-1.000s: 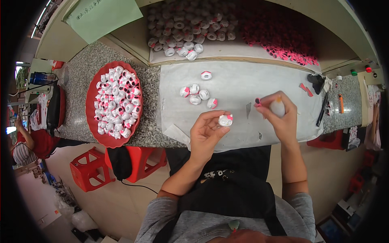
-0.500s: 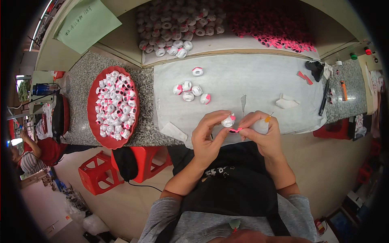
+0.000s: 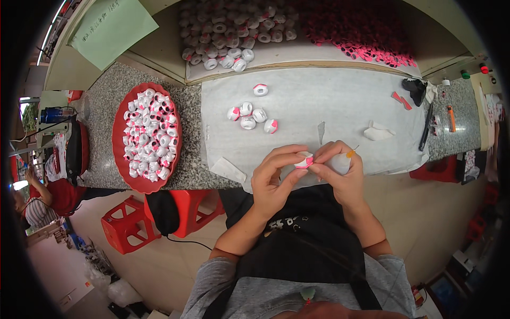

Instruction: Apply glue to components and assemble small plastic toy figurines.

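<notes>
Between the thumb and fingers of my left hand (image 3: 275, 178) is a small white plastic toy part (image 3: 304, 160) with pink on it. My right hand (image 3: 342, 178) holds a translucent squeeze bottle (image 3: 340, 164) with an orange needle tip (image 3: 351, 153) in its palm. Its thumb and forefinger pinch at a small pink piece (image 3: 309, 161) that lies against the white part; fingers partly hide the contact. Several similar white-and-pink parts (image 3: 247, 123) sit on the white paper sheet (image 3: 319, 95), with one (image 3: 260, 90) farther back.
A red scalloped tray (image 3: 118, 154) full of white-and-pink parts stands at left. The shelf behind holds heaps of white parts (image 3: 234, 53) and pink pieces (image 3: 366, 52). At right lie a crumpled white scrap (image 3: 378, 131), a black pen-like tool (image 3: 426, 127) and an orange cutter (image 3: 451, 119).
The pink piece, held just below and right of the white part before, now lies against it. My right fingertips have moved up and left, and the two hands are closer together.
</notes>
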Tool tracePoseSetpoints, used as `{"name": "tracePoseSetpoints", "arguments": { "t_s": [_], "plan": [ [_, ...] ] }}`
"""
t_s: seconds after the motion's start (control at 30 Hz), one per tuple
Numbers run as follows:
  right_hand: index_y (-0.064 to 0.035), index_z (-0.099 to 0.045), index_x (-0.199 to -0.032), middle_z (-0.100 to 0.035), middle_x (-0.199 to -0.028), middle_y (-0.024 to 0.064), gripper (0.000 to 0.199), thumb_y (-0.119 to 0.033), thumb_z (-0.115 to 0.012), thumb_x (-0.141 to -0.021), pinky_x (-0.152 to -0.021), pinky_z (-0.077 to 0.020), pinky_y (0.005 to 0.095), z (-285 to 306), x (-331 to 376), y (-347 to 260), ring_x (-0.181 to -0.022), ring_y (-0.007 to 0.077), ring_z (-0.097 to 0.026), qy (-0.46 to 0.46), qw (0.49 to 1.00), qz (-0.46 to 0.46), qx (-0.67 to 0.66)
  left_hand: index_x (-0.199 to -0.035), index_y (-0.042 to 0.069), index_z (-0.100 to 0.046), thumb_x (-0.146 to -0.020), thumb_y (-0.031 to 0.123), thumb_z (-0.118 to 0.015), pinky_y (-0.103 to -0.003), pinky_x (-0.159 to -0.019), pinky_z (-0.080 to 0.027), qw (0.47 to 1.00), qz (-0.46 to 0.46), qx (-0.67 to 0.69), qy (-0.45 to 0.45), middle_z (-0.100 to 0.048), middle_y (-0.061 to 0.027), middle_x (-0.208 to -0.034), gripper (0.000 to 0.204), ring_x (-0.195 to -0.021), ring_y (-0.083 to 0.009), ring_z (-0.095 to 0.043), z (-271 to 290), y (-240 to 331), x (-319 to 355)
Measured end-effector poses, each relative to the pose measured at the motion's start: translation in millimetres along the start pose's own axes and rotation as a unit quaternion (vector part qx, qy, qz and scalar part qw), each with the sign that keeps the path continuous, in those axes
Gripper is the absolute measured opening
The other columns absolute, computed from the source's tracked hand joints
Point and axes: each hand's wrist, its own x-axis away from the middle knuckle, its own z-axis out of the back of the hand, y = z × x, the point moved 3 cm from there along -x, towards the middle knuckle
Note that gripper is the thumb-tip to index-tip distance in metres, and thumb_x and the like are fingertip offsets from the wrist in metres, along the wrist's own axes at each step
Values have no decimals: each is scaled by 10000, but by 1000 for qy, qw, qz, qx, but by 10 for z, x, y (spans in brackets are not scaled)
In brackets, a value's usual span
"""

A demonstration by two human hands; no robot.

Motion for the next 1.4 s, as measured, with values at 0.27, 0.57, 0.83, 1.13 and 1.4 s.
{"name": "tracePoseSetpoints", "arguments": {
  "t_s": [0.27,0.57,0.83,1.13,1.4],
  "plan": [
    [20,-512,-847,-528,-775,75,254,64,-611,-618,-448,-368,173,-42,-23,-96,-587,73,-478,-75,997,-1,1,-969,-39,-475,-713,-58,-530,-273,-794,-396,982,95,162,-7,-504,-152,-988,262,-931,-187,-486,21,-41,29],
    [33,-537,-843,-546,-763,105,249,37,-635,-615,-426,-376,193,20,2,-19,-536,102,-492,-94,994,-38,-42,-892,-26,-526,-701,-47,-548,-294,-781,-403,988,82,128,-24,-549,-123,-914,193,-915,-218,-503,-2,-93,50],
    [33,-530,-845,-548,-738,109,261,38,-637,-607,-420,-377,200,26,-5,32,-522,109,-490,-84,993,-39,-79,-915,-18,-529,-704,-54,-540,-288,-784,-398,987,103,120,-34,-542,-123,-932,214,-921,-203,-498,-1,-90,21],
    [39,-524,-872,-542,-698,93,234,49,-578,-644,-415,-373,188,4,-14,-13,-501,97,-482,-78,992,-73,-66,-959,-43,-499,-723,-62,-510,-288,-832,-368,986,102,130,-15,-511,-133,-983,237,-934,-183,-484,0,-100,53],
    [44,-521,-882,-536,-656,92,240,36,-560,-645,-412,-366,187,-18,7,48,-477,97,-474,-58,993,-60,-78,-952,-45,-501,-719,-65,-513,-288,-825,-372,982,121,147,-7,-509,-143,-984,233,-937,-186,-485,4,-105,68]
  ]
}}
